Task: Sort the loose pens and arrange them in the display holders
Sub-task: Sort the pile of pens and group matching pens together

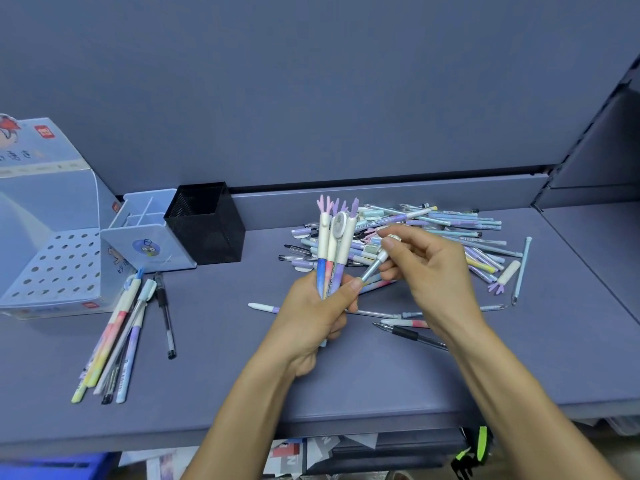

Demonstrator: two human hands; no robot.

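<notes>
Left hand (320, 317) grips an upright bunch of pastel pens (334, 244); right hand (426, 268) pinches a single pen (375, 266) beside it. Loose pens (450, 233) pile near the shelf's (242, 375) back edge, holders (149, 233) toward its left.

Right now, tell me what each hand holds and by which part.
The left hand grips a bunch of white-capped pastel pens with purple antler tops by their lower barrels. The right hand pinches one pale-blue pen near its white upper end.
</notes>
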